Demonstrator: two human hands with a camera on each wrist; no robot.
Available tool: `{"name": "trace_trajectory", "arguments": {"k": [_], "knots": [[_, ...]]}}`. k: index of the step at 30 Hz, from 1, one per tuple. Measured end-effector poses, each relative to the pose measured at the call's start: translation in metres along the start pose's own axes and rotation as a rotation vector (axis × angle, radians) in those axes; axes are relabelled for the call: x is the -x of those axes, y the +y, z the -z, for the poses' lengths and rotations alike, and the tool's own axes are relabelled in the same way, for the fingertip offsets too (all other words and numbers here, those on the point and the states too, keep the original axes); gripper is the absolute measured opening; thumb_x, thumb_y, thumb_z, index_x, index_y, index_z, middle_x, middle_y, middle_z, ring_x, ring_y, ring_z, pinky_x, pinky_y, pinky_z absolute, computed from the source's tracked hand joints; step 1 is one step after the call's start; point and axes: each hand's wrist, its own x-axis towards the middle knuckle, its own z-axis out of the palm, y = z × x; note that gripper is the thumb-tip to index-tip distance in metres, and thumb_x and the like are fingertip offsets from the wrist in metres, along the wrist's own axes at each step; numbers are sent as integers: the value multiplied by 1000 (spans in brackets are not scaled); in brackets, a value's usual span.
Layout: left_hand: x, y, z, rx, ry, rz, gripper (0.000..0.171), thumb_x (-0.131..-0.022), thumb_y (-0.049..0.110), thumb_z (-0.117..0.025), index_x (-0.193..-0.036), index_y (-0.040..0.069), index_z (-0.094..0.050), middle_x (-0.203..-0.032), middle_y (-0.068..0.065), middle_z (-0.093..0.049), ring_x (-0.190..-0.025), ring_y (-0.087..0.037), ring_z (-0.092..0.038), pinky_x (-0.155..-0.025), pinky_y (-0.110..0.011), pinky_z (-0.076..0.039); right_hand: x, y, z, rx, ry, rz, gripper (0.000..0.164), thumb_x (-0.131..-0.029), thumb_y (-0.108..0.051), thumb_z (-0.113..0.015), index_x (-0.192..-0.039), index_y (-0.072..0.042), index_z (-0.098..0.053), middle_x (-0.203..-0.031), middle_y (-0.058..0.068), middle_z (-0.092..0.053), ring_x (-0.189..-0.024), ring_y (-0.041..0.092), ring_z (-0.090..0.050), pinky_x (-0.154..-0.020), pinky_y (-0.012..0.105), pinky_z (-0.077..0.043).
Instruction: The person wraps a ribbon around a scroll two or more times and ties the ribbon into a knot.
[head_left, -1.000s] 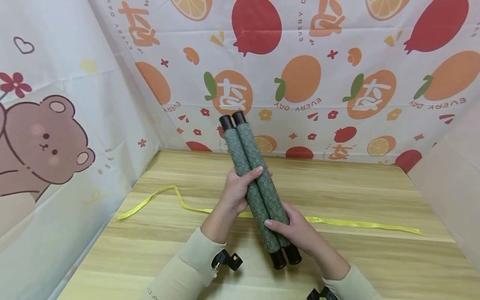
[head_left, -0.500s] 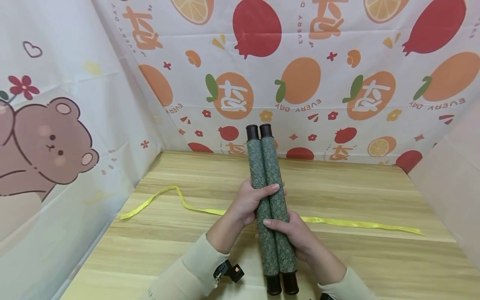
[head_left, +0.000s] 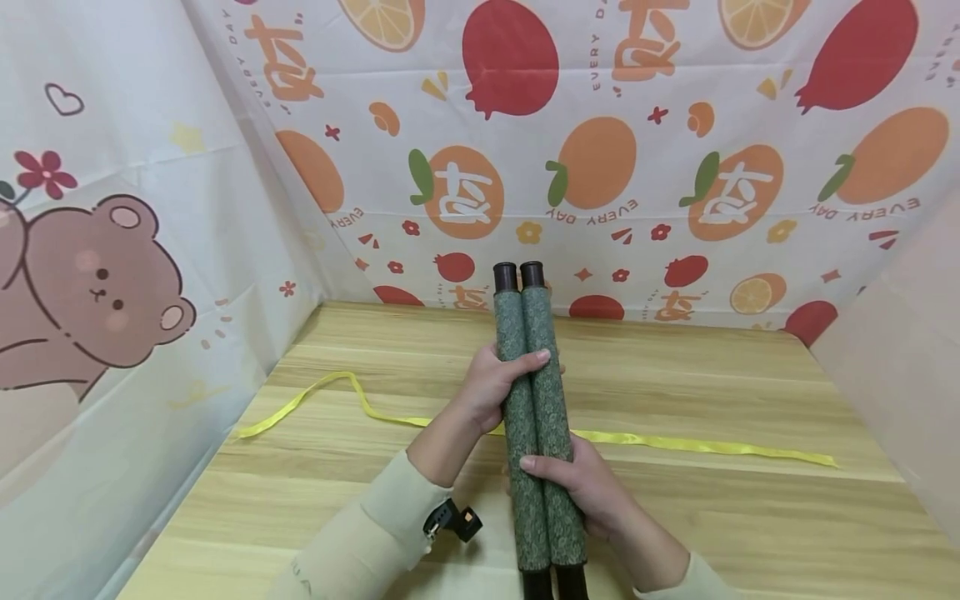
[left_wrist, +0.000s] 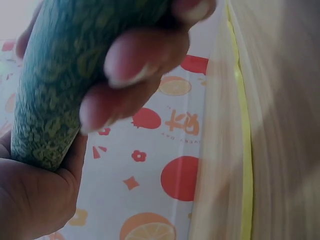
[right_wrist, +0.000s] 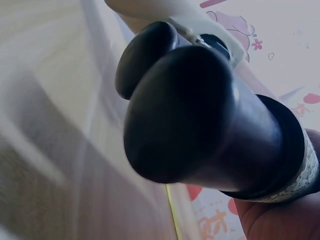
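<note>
A scroll point(head_left: 538, 408), rolled into two green patterned rolls side by side with dark knobs at the ends, is held above the table in the head view. My left hand point(head_left: 487, 385) grips it around the middle, thumb across both rolls. Lower down, my right hand point(head_left: 596, 487) holds it from the right side, its thumb also on the front. The left wrist view shows curled fingers point(left_wrist: 145, 57) around a green roll point(left_wrist: 45, 105). Two dark end knobs point(right_wrist: 180, 115) fill much of the right wrist view; most of the right hand is hidden there.
A yellow ribbon point(head_left: 697, 445) lies across the wooden table point(head_left: 720, 517), passing behind the scroll. Fruit-printed cloth point(head_left: 592, 83) hangs at the back, and a bear-printed cloth point(head_left: 97, 292) hangs on the left.
The scroll has swung from leaning left to nearly straight away from me, and its lower end has come nearer. Both hands keep their hold throughout. The ribbon stays put.
</note>
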Motion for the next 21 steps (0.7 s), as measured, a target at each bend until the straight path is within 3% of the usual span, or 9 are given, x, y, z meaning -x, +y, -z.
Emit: {"name": "trace_trajectory", "arguments": {"k": [6,11,16,21], "knots": [[-7,6,6,-14,28,-19,46,-85,23,-69,-124,8,-49,-92,-11,-70,-89,-32,-65,-73,-41,-57,3,5,-5,-8,20,-9,42,-89,-11,-60,-122,8,-42,-96,15,-68,-85,38,-64,-76,46,-56],[-11,6,11,-11,78,-19,50,-83,25,-72,-125,10,-49,-98,-14,-68,-93,-33,-64,-74,-41,-57,4,9,-8,-11,14,-5,43,-89,-12,-59,-123,7,-41,-97,17,-67,-86,38,-64,-77,47,-56],[-14,-1,12,8,107,-13,50,-83,24,-71,-125,12,-48,-104,-16,-65,-94,-33,-64,-75,-40,-57,4,10,-9,-19,42,-14,45,-89,-12,-59,-125,5,-39,-98,18,-65,-86,38,-64,-78,47,-56],[-14,-13,11,-12,144,-5,50,-83,26,-71,-125,11,-48,-99,-15,-67,-90,-32,-65,-72,-39,-57,4,9,-9,-22,95,-45,52,-88,-15,-62,-131,-1,-36,-99,17,-62,-85,39,-64,-75,48,-56]]}}
